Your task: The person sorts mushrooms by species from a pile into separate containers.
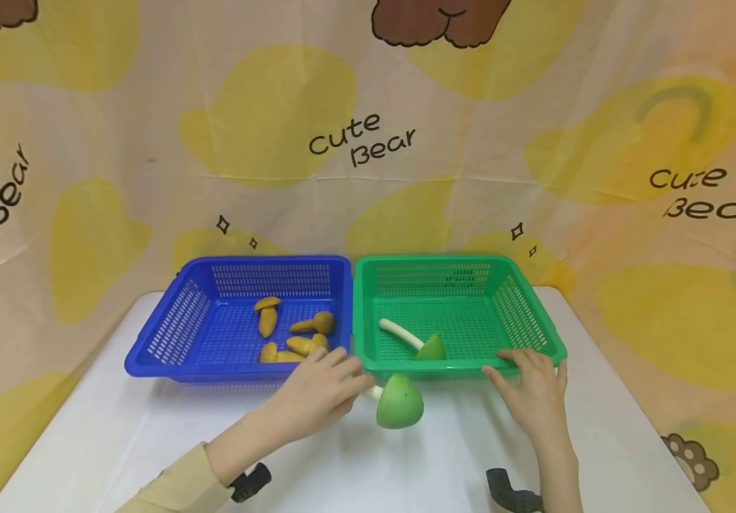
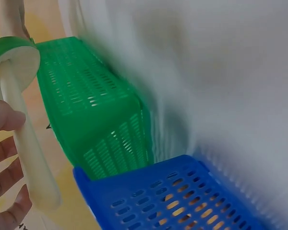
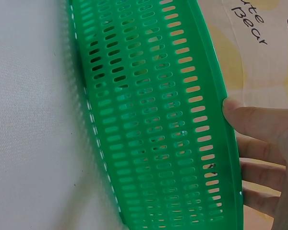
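Observation:
My left hand [image 1: 324, 390] holds a green-capped mushroom [image 1: 400, 402] by its white stem, in front of the two baskets. In the left wrist view, the thumb presses the stem [image 2: 29, 148] and the fingers lie behind it. With my right hand [image 1: 534, 390] I grip the front rim of the green basket [image 1: 457, 365] near its right corner. The right wrist view shows the thumb on the outer side of the rim and the fingers behind it. Another green-capped mushroom [image 1: 430, 348] with a long white stem lies in the green basket.
A blue basket [image 1: 226, 370] stands directly left of the green one, with several brown-yellow mushrooms [image 1: 268, 317] in it. Both rest on a white-covered table [image 1: 432, 470]. A patterned curtain [image 1: 457, 157] hangs behind and around the table.

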The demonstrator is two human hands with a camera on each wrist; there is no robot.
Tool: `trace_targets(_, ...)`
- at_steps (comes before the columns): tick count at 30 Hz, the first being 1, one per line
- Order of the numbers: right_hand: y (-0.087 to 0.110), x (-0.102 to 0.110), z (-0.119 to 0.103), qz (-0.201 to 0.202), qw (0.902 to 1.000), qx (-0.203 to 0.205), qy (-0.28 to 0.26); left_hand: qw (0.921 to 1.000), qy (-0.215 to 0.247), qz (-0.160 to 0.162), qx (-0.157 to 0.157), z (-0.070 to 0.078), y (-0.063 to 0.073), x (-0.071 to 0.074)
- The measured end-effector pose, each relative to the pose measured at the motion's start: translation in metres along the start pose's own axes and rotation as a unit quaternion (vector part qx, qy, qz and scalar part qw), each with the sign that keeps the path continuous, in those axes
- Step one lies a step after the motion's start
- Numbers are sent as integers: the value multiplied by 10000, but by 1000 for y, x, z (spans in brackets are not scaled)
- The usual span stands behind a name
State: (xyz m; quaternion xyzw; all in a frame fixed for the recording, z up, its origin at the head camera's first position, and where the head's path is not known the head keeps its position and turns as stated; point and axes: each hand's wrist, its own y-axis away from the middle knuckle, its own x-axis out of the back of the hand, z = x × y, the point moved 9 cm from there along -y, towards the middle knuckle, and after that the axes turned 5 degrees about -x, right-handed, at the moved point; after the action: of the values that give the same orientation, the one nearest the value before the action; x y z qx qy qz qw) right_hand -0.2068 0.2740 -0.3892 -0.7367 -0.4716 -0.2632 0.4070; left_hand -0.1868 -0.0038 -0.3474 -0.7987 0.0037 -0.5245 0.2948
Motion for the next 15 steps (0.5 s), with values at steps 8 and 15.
trace_targets(8,0,-1,0,24,10000,10,47,9999,22,23,-108,-13,-21,0)
trace_targets(15,-1,0,0,36,10000,3,50,9993,347,-77,-69,-27,-41,-2)
